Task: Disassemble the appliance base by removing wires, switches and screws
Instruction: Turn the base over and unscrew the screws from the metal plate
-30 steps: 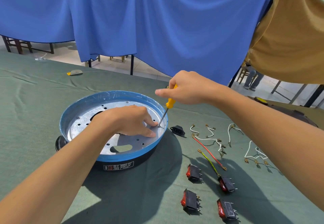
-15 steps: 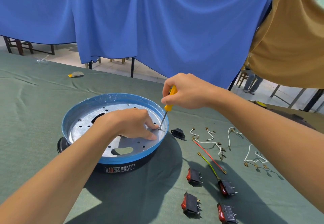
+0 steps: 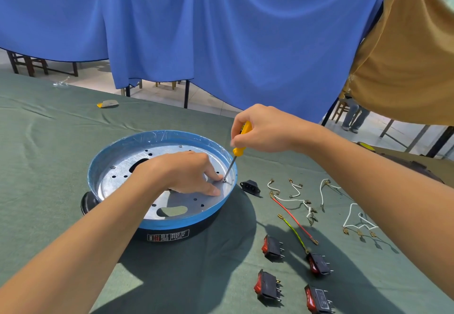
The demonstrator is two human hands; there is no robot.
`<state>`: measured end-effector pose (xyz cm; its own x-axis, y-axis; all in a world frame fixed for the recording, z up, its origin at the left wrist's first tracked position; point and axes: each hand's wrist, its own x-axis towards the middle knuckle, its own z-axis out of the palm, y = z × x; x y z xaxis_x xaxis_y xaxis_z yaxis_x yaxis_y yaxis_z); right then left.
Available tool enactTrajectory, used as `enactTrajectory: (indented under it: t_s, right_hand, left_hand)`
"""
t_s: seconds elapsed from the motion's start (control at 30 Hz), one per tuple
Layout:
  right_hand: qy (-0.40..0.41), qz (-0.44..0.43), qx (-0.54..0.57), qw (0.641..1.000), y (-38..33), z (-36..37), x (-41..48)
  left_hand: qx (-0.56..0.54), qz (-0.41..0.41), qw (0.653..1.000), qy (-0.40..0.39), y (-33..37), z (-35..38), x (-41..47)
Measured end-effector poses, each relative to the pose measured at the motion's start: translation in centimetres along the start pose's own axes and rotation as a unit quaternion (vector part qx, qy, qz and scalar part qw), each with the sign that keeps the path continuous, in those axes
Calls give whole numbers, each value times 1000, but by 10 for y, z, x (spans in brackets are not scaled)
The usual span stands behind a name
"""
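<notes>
Working a screw near the right edge of the metal plate, the right hand is wrapped around the yellow handle of a screwdriver, fingers closed on it, shaft tilted down so the tip meets the screw head. The left hand lies inside the base, fingers pressed down on the plate, with fingertips right beside the screw; whether they pinch it cannot be told. The base sits left of centre on the green surface.

Wires and switches look already out: four red switches lie to the right of the base in front, loose wires behind them, and a black socket just beside the rim. So the step in hand seems to be screw removal. Other screw heads show on the plate's far side.

Next, the driver probably needs steady downward pressure while turning, then the left fingers can lift the loosened screw out. A slipping tip could jab those fingers.
</notes>
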<state>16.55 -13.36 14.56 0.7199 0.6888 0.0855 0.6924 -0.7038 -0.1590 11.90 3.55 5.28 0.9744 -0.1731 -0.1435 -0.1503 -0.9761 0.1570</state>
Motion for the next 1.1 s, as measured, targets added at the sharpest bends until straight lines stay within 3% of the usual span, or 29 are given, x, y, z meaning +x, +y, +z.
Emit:
enactTrajectory:
  t_s: [0.57,0.67,0.8,0.97,1.1]
  right_hand:
    - [17,16,-4,1000,0,1,-2]
    - [8,-6,20,1000,-1,1,-6]
    - [-25,-13,35,999,-1,-4,-7]
    - [-25,-9,-44,999,1,-2,-4]
    - [-16,-36,-40,998,1,-4,-2]
  left_hand:
    - [-11,13,1000,24,-1,3,2]
    - [-9,9,998,58,3,3,2]
    - [46,-8,986,160,17,11,2]
    - [24,-2,987,162,15,11,-3]
    - [25,8,988,155,17,9,-4]
